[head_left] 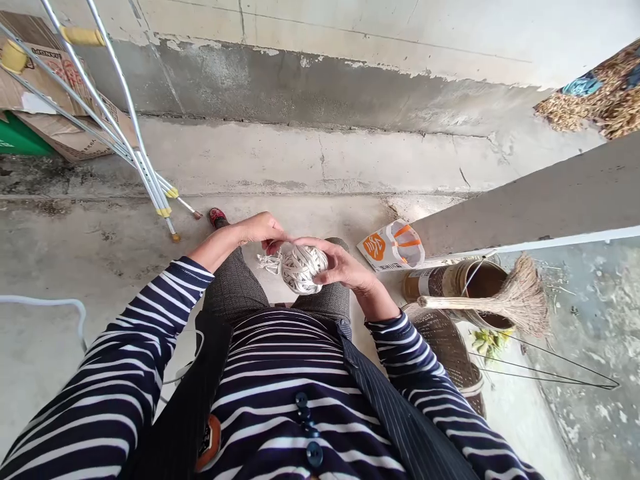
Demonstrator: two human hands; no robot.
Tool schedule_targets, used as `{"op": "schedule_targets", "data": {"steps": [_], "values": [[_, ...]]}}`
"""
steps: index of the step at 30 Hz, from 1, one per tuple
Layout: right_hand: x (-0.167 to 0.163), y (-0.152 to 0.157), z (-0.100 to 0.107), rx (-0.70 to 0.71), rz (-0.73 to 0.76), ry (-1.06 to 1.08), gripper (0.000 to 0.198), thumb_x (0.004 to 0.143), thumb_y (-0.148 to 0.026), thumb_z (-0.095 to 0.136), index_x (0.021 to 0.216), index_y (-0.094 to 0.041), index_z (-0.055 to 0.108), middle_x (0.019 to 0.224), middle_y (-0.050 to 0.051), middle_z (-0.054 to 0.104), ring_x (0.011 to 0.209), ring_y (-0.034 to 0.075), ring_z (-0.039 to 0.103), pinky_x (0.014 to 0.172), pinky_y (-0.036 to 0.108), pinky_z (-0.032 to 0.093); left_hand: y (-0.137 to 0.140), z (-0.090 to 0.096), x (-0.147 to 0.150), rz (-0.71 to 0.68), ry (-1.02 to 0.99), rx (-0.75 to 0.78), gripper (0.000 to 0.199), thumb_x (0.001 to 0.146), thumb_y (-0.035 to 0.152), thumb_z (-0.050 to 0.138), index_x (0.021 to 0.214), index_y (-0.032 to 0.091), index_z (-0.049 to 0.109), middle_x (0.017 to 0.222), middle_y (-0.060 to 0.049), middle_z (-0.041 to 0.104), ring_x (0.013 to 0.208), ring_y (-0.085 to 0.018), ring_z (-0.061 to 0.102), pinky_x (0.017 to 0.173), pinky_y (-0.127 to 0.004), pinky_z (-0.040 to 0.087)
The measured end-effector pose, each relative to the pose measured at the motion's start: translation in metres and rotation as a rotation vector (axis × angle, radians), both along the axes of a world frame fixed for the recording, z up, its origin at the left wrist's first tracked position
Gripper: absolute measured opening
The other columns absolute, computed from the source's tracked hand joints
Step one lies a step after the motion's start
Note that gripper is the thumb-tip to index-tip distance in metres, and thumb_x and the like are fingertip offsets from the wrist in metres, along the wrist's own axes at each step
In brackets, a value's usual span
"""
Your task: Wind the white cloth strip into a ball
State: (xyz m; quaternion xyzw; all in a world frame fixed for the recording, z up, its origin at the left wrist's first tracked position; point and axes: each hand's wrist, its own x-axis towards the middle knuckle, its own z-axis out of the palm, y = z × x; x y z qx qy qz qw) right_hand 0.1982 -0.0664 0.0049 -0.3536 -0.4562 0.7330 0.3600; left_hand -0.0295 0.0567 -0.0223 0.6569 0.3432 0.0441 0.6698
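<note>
My right hand [345,268] is wrapped around the right side and top of a ball of whitish cord [301,269], held above my lap. Dark flecks show between its windings. At the ball's upper left is my left hand [263,230], its fingers curled and closed on the cord, though the fingertips are partly hidden. A tuft of loose cord ends [270,263] hangs out on the left side, just below those fingers.
Aluminium crutches [145,173] lean at the upper left by cardboard boxes [55,73]. On the right are a paper bag [383,247], a bucket [450,279] with a straw broom [520,300] across it, and a woven basket [437,340]. A dry, husk-like heap [575,110] lies farther off.
</note>
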Motion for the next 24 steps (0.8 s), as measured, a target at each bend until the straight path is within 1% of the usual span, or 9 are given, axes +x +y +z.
{"op": "schedule_targets", "data": {"steps": [3,6,9,11,12,14,18,21,24], "values": [[-0.002,-0.004,-0.002,-0.053,-0.030,0.030,0.065,0.051,-0.018,0.092,0.114,-0.025,0.077,0.110,0.001,0.076,0.103,0.021,0.067,0.095,0.030,0.051,-0.007,-0.022,0.004,-0.015,-0.012,-0.009,0.046,0.075,0.056,0.082,0.055,0.015,0.074,0.055,-0.009,0.069,0.047,-0.016,0.060,0.045,-0.024,0.046],[-0.002,-0.006,-0.002,-0.104,-0.136,0.053,0.065,0.049,-0.015,0.089,0.113,-0.025,0.077,0.101,-0.001,0.076,0.092,0.018,0.067,0.086,0.027,0.051,-0.021,-0.038,0.009,0.164,-0.073,-0.024,0.043,0.066,0.056,0.088,0.070,0.014,0.080,0.063,-0.006,0.072,0.056,-0.018,0.065,0.050,-0.025,0.050],[0.001,-0.003,0.002,-0.126,-0.241,0.041,0.062,0.049,-0.013,0.084,0.110,-0.025,0.078,0.101,-0.001,0.076,0.090,0.018,0.065,0.082,0.026,0.051,-0.037,-0.037,0.014,0.376,-0.216,-0.097,0.051,0.066,0.055,0.089,0.096,0.014,0.082,0.089,-0.010,0.080,0.080,-0.023,0.073,0.061,-0.028,0.056],[0.002,0.000,0.004,-0.161,-0.277,0.038,0.060,0.050,-0.013,0.081,0.108,-0.024,0.077,0.099,0.000,0.076,0.088,0.018,0.065,0.081,0.027,0.052,-0.046,-0.031,0.018,0.392,-0.314,-0.145,0.054,0.069,0.052,0.089,0.108,0.015,0.080,0.107,-0.013,0.080,0.095,-0.027,0.074,0.072,-0.032,0.058],[0.002,0.002,0.004,-0.184,-0.287,0.043,0.059,0.050,-0.014,0.079,0.108,-0.024,0.077,0.097,0.000,0.076,0.087,0.019,0.065,0.080,0.028,0.052,-0.048,-0.028,0.020,0.377,-0.342,-0.147,0.053,0.070,0.049,0.090,0.110,0.015,0.080,0.110,-0.014,0.080,0.099,-0.027,0.074,0.076,-0.033,0.058],[0.002,0.005,0.005,-0.215,-0.312,0.063,0.058,0.050,-0.017,0.076,0.108,-0.024,0.074,0.096,0.001,0.076,0.086,0.020,0.066,0.080,0.031,0.054,-0.050,-0.025,0.023,0.355,-0.344,-0.110,0.046,0.072,0.046,0.089,0.104,0.014,0.080,0.101,-0.012,0.080,0.092,-0.024,0.074,0.077,-0.033,0.057],[0.006,0.010,0.017,-0.203,-0.387,0.082,0.059,0.050,-0.025,0.072,0.109,-0.025,0.069,0.102,0.004,0.074,0.094,0.025,0.068,0.088,0.041,0.056,-0.042,-0.036,0.022,0.323,-0.230,0.039,0.032,0.083,0.044,0.077,0.075,0.013,0.075,0.067,-0.005,0.072,0.064,-0.016,0.067,0.062,-0.026,0.052],[0.017,0.008,0.040,-0.136,-0.475,0.063,0.062,0.051,-0.032,0.072,0.114,-0.027,0.067,0.111,0.007,0.073,0.110,0.033,0.066,0.093,0.049,0.058,-0.034,-0.051,0.015,0.303,-0.104,0.135,0.026,0.088,0.033,0.068,0.070,0.015,0.073,0.069,-0.003,0.073,0.061,-0.014,0.067,0.059,-0.022,0.050],[0.035,-0.001,0.068,-0.018,-0.600,0.020,0.064,0.058,-0.041,0.069,0.121,-0.030,0.066,0.117,0.009,0.071,0.124,0.036,0.062,0.093,0.053,0.059,-0.025,-0.068,0.006,0.331,0.017,0.190,0.019,0.085,0.020,0.066,0.068,0.015,0.072,0.071,-0.001,0.075,0.057,-0.012,0.066,0.056,-0.019,0.047]]}}
